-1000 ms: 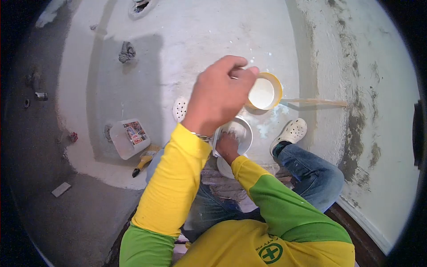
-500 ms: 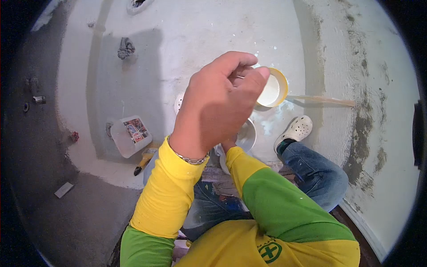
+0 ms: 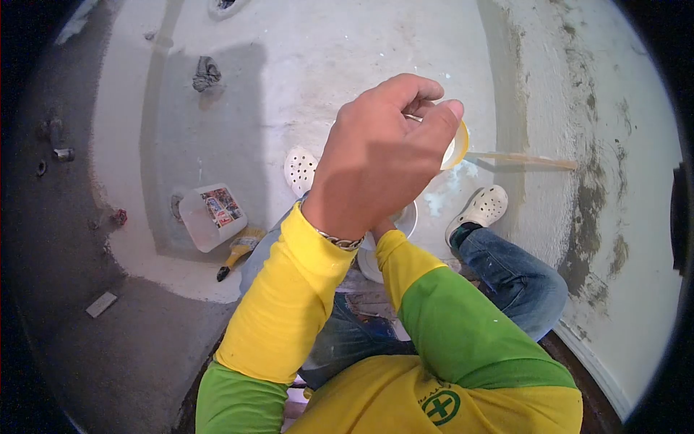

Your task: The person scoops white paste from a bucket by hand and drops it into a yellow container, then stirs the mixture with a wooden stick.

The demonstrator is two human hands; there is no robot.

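Observation:
My left hand (image 3: 387, 155) is raised close to the camera, a bracelet at its wrist. Its fingers are curled in and the thumb lies toward the forefinger; whatever they may hold is hidden. Behind it, partly covered, stands a yellow-rimmed container (image 3: 460, 148) with white liquid inside. Only a bit of my right hand (image 3: 383, 228) shows beneath the left wrist, at a white round vessel (image 3: 410, 219); its fingers are out of sight. A pale flat stick (image 3: 528, 160) lies to the right of the yellow-rimmed container.
On the left, a clear plastic tub (image 3: 204, 230) with a printed label tilts beside a yellow-handled brush (image 3: 239, 252). White clogs (image 3: 487, 206) are on my feet. A grey wrapped stub (image 3: 206, 73) rises from the floor. Pipe ends (image 3: 64, 154) stick out at the left.
My left hand has shifted right and slightly up, covering more of the yellow-rimmed container. The left clog is now uncovered. My right forearm has moved slightly to the right.

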